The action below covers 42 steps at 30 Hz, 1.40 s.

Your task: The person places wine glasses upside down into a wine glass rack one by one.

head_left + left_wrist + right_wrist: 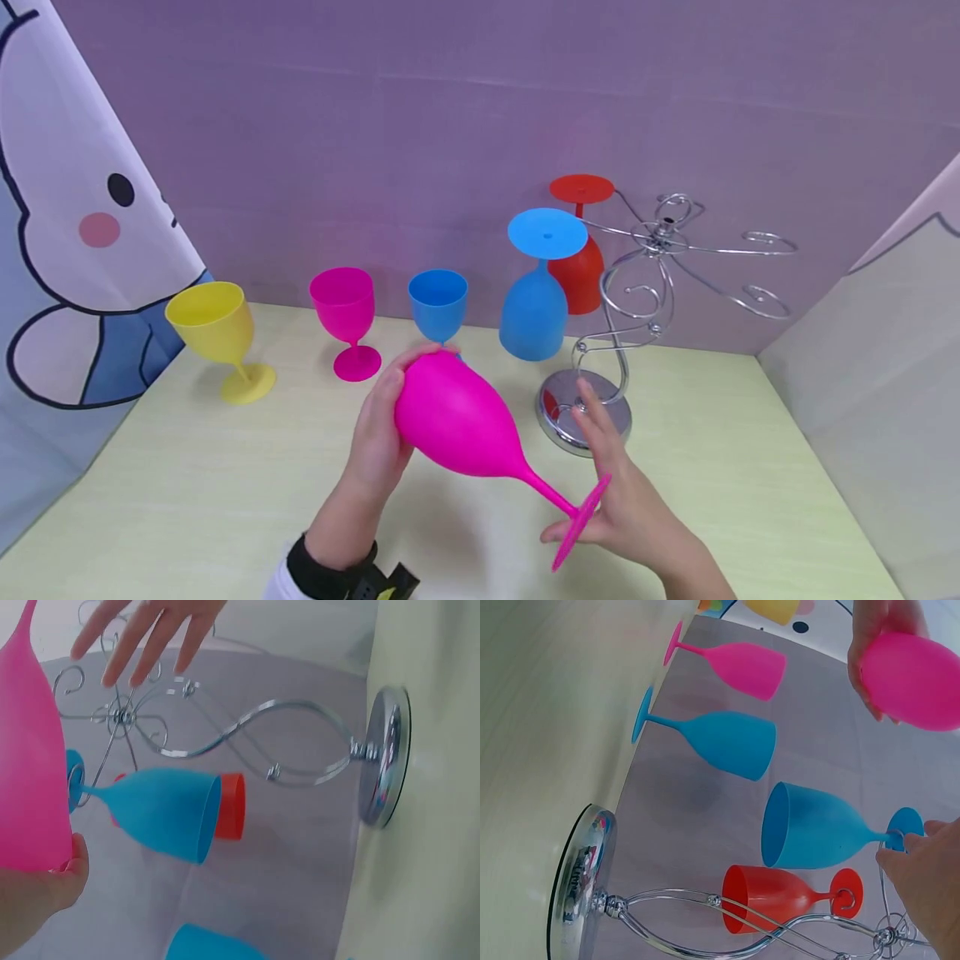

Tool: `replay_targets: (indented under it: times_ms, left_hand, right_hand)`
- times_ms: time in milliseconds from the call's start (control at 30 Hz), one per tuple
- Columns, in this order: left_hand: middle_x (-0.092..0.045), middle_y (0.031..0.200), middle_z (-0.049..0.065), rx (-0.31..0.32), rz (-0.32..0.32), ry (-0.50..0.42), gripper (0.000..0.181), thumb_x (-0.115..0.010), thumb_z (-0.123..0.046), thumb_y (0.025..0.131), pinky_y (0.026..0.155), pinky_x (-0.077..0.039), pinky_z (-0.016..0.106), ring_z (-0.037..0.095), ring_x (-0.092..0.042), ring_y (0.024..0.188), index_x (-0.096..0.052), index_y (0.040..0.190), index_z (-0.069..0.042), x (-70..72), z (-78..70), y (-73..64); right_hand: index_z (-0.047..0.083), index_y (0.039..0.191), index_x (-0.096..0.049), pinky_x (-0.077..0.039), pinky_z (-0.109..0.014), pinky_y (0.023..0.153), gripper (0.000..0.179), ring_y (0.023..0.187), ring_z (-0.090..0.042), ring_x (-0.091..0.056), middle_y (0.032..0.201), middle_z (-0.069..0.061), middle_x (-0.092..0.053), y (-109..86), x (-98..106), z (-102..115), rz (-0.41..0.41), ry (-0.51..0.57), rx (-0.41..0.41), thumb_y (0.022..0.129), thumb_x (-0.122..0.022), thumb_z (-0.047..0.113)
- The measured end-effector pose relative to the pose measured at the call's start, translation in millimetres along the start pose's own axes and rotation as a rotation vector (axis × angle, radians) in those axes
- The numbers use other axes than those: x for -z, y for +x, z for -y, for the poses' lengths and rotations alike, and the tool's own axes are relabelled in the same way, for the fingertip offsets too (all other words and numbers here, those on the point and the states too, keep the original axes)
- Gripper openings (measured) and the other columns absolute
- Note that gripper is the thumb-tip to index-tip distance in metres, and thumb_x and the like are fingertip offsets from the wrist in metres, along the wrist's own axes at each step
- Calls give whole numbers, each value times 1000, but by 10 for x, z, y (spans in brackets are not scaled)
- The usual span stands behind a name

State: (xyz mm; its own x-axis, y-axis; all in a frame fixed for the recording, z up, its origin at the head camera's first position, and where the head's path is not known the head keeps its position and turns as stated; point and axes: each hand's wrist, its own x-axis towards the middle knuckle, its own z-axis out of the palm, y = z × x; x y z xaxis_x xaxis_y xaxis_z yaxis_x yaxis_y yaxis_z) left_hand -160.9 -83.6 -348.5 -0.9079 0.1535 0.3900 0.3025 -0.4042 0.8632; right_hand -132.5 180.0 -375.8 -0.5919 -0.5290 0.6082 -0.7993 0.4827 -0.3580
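Goblet (459, 421), long axis slanting, foot (582, 523) toward right hand (628, 504)

Round our left wrist (341, 532) we wear a broad black band (318, 567), with a small, blocky black device (369, 584) on it that bears a yellow patch (386, 594). Beside the band shows a pale, whitish-lavender sleeve (282, 581). Our left hand (381, 429) and right hand (628, 502) are bare.
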Motion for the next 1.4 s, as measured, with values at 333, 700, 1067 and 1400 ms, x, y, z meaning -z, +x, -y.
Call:
replay_targets:
  times_ms: [333, 700, 1067, 1400]
  left_hand:
    - [-50, 129, 5, 336, -56, -282, 42, -38, -37, 96, 87, -49, 40, 30, -43, 120, -40, 133, -16, -207, 149, -46]
    - [-47, 127, 7, 467, -58, -322, 44, -41, -40, 95, 85, -49, 40, 28, -44, 117, -44, 131, -14, -371, 355, -90]
    - [-46, 126, 8, 540, -67, -284, 42, -38, -37, 96, 85, -49, 41, 28, -46, 114, -45, 130, -12, -447, 467, -102]
    - [-49, 117, 6, 589, -89, -273, 42, -40, -38, 95, 85, -48, 39, 25, -48, 108, -46, 125, -10, -510, 566, -167]
  right_hand:
    - [-1, 141, -15, -44, -38, 95, 123, 135, -33, -11, 149, -23, -9, 27, -8, 108, -31, 197, -35, 44, -89, 11]
    - [-3, 140, -16, -32, -26, 104, 100, 134, -32, -15, 148, -21, -15, 99, -145, 191, -167, 338, 118, 71, -74, 41]
    - [14, 146, -9, -45, -27, 92, 111, 130, -14, -23, 150, -2, -17, 32, -123, 291, 21, 413, -246, 63, -83, 23]
    - [5, 144, -15, -41, -26, 96, 112, 121, -20, -35, 140, -12, -34, 20, -146, 255, -9, 309, -136, 58, -86, 20]
